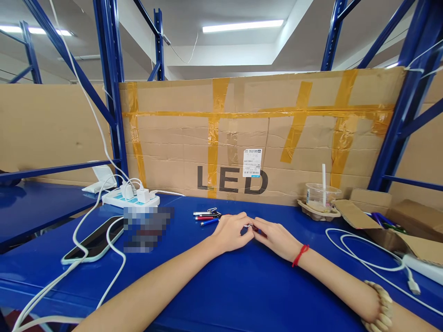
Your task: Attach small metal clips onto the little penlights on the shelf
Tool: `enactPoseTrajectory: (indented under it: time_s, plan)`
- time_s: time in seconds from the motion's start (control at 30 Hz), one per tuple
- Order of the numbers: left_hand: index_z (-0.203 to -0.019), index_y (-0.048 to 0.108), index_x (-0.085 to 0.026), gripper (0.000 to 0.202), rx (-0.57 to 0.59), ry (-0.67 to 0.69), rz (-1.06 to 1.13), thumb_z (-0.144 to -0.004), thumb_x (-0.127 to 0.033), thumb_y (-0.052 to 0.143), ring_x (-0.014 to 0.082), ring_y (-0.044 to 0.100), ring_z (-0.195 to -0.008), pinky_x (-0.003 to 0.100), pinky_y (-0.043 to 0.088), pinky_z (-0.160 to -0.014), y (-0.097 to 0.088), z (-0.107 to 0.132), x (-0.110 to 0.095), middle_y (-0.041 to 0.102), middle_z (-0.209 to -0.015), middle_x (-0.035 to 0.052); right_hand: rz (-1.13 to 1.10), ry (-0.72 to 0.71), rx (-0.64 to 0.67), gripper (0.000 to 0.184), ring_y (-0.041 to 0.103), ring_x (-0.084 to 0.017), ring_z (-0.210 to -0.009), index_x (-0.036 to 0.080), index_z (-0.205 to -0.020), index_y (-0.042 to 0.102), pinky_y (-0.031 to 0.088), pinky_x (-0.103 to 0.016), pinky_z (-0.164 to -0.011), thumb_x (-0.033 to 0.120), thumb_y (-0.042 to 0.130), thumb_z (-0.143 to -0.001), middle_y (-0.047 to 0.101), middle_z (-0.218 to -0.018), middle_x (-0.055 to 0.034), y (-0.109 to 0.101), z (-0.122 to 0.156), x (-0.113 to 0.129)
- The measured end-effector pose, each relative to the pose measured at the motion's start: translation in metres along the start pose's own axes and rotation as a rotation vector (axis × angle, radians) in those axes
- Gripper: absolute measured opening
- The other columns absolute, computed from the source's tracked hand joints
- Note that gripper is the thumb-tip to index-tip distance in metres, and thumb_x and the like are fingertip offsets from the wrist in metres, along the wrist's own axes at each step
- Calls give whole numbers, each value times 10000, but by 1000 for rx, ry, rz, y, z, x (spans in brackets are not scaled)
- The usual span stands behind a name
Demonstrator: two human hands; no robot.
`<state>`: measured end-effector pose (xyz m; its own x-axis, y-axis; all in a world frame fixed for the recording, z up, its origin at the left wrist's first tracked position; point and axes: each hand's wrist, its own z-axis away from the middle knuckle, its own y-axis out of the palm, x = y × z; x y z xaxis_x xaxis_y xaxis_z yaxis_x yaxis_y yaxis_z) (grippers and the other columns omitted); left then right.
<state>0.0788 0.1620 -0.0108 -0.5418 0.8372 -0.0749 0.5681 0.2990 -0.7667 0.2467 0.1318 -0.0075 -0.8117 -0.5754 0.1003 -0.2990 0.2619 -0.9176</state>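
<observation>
Loose pens [207,216] ahead-left, cables [413,286] either side.

Pens [207,216] left of hands [254,233]

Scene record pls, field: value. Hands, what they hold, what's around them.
surface: blue table
left hand: pinches one end of small pen
right hand: pinches its other end
beside left hand: loose pens
left side: phone, power strip
right side: cup with straw, open cardboard box

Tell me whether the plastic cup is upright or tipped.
Upright: the plastic cup stands in its tray, straw pointing straight up.
</observation>
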Motion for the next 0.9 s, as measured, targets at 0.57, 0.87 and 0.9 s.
enactPoseTrajectory:
  time_s: [0.57, 0.87, 0.9]
  plan:
    - [-867, 618, -231, 239, 121, -33, -24, -775, -193, 401, 99, 547, -644, 208, 369, -573, -2, 0, -1, 607, -796, -35, 41, 18, 45, 206, 548, -158, -677, 193, -839, 513, 425, -262, -595, 267, 324, -879, 541, -792, -36, 2, -1, 2]
    - [-803, 598, -214, 197, 151, -20, 12, -766, -185, 407, 103, 559, -688, 204, 352, -559, 1, 0, 0, 630, -854, -44, 13, 26, 52, 240, 580, -174, -784, 216, -968, 535, 454, -268, -625, 258, 312, -888, 569, -892, -47, 5, -2, 3]
    - [-777, 589, -205, 186, 152, -20, 7, -770, -188, 404, 106, 560, -685, 206, 343, -550, 1, 0, 0, 633, -840, -44, 11, 23, 55, 258, 582, -180, -815, 222, -1021, 528, 461, -276, -651, 269, 310, -891, 571, -911, -50, 6, -2, 2]
